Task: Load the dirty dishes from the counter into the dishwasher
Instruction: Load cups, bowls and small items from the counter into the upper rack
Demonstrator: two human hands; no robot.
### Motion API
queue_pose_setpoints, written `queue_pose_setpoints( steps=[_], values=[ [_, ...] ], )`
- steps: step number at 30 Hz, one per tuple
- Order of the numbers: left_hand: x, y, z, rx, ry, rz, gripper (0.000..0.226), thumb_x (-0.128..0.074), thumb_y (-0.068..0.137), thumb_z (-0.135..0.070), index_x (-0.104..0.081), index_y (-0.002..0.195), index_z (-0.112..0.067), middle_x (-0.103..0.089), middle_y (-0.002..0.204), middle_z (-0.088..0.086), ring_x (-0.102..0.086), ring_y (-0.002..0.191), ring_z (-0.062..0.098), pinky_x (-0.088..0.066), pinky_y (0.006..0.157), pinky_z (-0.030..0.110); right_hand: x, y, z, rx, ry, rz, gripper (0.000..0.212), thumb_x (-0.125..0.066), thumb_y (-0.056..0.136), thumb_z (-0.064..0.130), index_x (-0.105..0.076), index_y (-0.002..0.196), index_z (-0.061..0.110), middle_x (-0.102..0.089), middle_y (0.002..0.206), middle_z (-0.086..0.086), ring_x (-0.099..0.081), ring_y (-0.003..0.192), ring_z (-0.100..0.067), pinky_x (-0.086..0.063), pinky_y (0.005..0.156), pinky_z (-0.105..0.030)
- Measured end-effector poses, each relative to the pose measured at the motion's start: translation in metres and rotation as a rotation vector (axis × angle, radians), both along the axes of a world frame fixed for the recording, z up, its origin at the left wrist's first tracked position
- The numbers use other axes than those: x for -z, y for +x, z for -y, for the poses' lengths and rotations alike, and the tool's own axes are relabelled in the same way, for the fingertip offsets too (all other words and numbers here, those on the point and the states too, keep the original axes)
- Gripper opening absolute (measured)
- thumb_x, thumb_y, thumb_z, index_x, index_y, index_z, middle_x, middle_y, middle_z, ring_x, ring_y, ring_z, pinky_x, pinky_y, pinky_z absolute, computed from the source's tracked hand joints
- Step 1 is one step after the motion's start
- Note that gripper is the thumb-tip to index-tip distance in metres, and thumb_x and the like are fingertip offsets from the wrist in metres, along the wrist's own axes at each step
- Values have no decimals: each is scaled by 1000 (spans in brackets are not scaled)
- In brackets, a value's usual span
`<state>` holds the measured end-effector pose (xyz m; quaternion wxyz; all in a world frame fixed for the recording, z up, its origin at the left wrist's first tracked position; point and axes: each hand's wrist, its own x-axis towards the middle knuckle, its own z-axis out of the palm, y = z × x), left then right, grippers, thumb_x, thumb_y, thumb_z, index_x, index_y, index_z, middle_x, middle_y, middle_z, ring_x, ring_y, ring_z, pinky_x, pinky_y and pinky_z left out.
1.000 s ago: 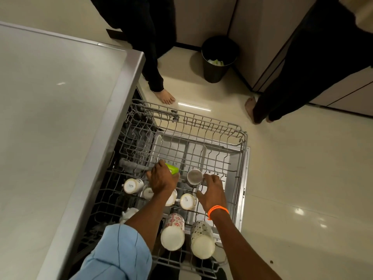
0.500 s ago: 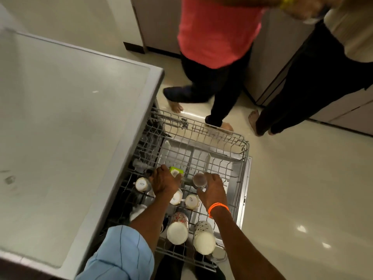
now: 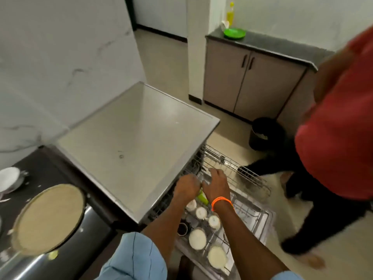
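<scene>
The dishwasher's upper wire rack [image 3: 250, 176] is pulled out below the steel counter edge. Several upturned white mugs [image 3: 197, 238] stand in its near part. My left hand [image 3: 186, 185] hovers over the rack's counter side, fingers curled down onto a green cup [image 3: 202, 197], which is mostly hidden beneath it. My right hand [image 3: 217, 183], with an orange band at the wrist, lies right beside the left, its fingers stretched out over the rack wires. The frame is blurred and I see nothing held in the right hand.
A steel worktop [image 3: 137, 138] fills the middle. On the dark counter at the left lie a large round beige dish [image 3: 48, 219] and white plates [image 3: 9, 178]. A person in a red shirt [image 3: 339, 138] stands close at the rack's right, with a black bin [image 3: 264, 134] behind.
My view has swung up and left, bringing the dark counter into sight. Both hands moved together toward the rack's counter side. The steel cup is no longer seen at my right hand.
</scene>
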<state>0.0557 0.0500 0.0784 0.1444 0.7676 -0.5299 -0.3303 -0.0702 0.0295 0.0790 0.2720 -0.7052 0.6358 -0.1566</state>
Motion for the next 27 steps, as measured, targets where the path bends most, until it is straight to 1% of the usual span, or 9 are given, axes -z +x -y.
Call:
queue_pose_setpoints(
  steps=[2,6,8,11,14,18,21,25,27],
  values=[
    [-25,12,-15,-57,-51,-21,25,-61,90,-27,-72,90,-5,-74,96,13,-68,93,30,-55,80,41,-23,12,-7,-55,-49,13,47,-68,88,26,-54,131,15,-52,129,-9,-50,120,-29,-50,95,-40],
    [-65,42,-60,-220,-136,-23,22,-63,85,-37,-70,90,-17,-72,96,5,-66,92,24,-54,79,37,-68,37,-29,-168,-115,37,48,-68,90,25,-54,135,13,-51,131,-11,-50,122,-30,-51,97,-42],
    [-78,59,-84,-291,-184,13,19,-65,85,-36,-71,95,-21,-71,102,2,-65,98,22,-52,83,34,-83,52,-41,-226,-130,54,48,-67,91,25,-54,135,12,-50,134,-12,-49,124,-32,-50,99,-45],
    [-97,89,-128,-396,-225,85,25,-65,88,-37,-71,106,-21,-70,111,0,-63,106,20,-51,89,33,-101,82,-66,-364,-153,79,47,-66,91,23,-53,134,11,-49,134,-13,-47,124,-33,-48,99,-44],
    [-111,123,-179,-510,-216,125,29,-63,88,-41,-71,108,-22,-70,111,-2,-65,106,20,-52,89,34,-111,120,-98,-478,-182,92,47,-67,89,23,-54,132,10,-51,131,-12,-45,123,-32,-49,96,-44],
    [-128,168,-266,-673,-216,174,22,-65,86,-33,-74,94,-15,-74,99,5,-67,99,28,-53,81,35,-123,184,-161,-642,-199,126,46,-68,84,22,-58,127,10,-54,127,-13,-49,119,-33,-49,95,-41],
    [-136,201,-340,-855,-208,153,28,-65,87,-35,-73,108,-18,-70,114,1,-65,106,24,-51,86,32,-131,236,-218,-772,-206,162,46,-69,81,22,-59,125,11,-55,123,-13,-52,116,-32,-49,94,-41],
    [-139,241,-434,-1019,-196,156,22,-61,83,-33,-75,92,-19,-74,96,0,-69,93,22,-56,81,35,-135,298,-297,-904,-193,192,48,-70,80,18,-60,126,9,-55,124,-14,-52,116,-35,-48,96,-42],
    [-142,257,-477,-1076,-192,171,22,-63,84,-35,-76,94,-20,-73,99,-2,-68,95,20,-52,78,29,-135,324,-335,-955,-208,210,44,-70,80,16,-61,122,8,-57,118,-14,-53,111,-35,-48,92,-41]
  ],
)
